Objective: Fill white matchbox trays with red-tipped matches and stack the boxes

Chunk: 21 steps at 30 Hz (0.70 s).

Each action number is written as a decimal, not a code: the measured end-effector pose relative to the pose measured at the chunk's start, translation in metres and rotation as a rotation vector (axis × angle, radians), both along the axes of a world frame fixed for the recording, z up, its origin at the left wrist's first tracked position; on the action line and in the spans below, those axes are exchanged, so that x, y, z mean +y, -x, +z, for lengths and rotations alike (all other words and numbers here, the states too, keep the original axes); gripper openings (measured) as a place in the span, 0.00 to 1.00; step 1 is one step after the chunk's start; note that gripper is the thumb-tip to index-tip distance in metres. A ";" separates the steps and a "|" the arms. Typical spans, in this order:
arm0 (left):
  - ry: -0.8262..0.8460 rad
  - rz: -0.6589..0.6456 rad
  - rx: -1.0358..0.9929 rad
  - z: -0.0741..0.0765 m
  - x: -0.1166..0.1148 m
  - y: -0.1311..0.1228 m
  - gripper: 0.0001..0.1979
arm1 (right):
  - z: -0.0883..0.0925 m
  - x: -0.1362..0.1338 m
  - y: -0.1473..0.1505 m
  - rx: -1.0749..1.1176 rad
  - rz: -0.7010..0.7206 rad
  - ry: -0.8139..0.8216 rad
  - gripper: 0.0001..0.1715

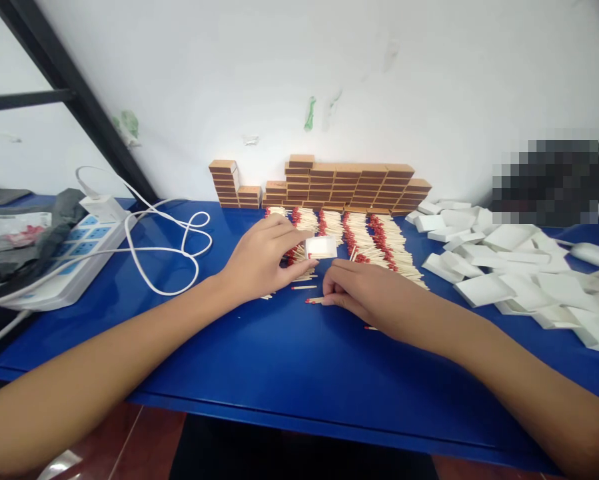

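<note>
My left hand (264,257) holds a small white matchbox tray (322,247) by its left end, just above the blue table (259,360). My right hand (362,290) rests on the table with its fingers pinched on a few red-tipped matches (313,301). A couple of loose matches (304,287) lie between the two hands. Behind them, rows of red-tipped matches (369,243) are spread out on the table.
Stacked brown matchbox sleeves (344,183) line the wall at the back. A heap of empty white trays (519,267) fills the right side. A white power strip (74,257) with looping white cable (174,250) lies at the left. A black diagonal bar (69,93) crosses the upper left.
</note>
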<state>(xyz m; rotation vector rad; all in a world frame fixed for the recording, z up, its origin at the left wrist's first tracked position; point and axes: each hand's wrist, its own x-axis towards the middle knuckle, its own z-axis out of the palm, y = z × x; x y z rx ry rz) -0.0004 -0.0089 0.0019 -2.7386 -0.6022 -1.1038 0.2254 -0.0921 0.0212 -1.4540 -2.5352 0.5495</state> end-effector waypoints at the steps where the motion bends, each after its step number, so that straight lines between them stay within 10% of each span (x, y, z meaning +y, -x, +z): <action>1: -0.003 -0.003 0.003 0.000 0.000 0.000 0.18 | 0.001 0.000 -0.001 0.007 0.003 -0.006 0.11; 21: 0.098 -0.122 -0.011 -0.001 -0.009 -0.004 0.18 | -0.004 0.015 -0.020 0.050 -0.075 -0.475 0.08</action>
